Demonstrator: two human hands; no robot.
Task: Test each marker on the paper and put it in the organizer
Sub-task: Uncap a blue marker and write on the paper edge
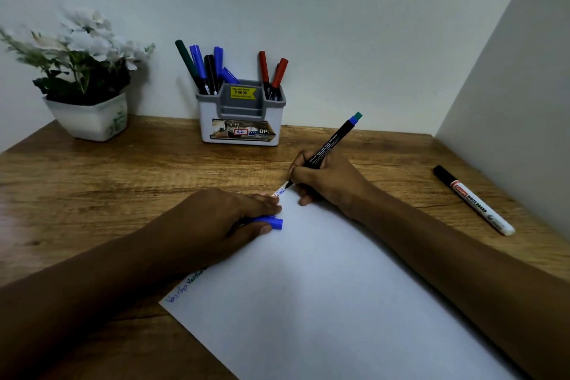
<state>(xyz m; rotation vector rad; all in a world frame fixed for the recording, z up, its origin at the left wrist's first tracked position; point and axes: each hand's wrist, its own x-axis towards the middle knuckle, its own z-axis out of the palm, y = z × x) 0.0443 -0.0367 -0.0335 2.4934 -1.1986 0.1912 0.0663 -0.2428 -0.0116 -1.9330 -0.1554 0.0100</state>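
Observation:
A white sheet of paper [324, 287] lies tilted on the wooden desk [123, 182], with scribbles along its left edge. My right hand [327, 182] grips a black-barrelled marker [330, 145] with a blue and green end, its tip touching the paper's far corner. My left hand [228, 219] presses on the paper and holds a blue cap [271, 222]. At the back stands a grey and white organizer [242, 114] with several markers in it, green, blue, black and red. A whiteboard marker [473, 199] with a black cap lies on the desk at the right.
A white pot of white flowers [83, 71] stands at the back left. A wall [524, 102] closes the desk on the right, just beyond the whiteboard marker, and another wall runs behind the organizer.

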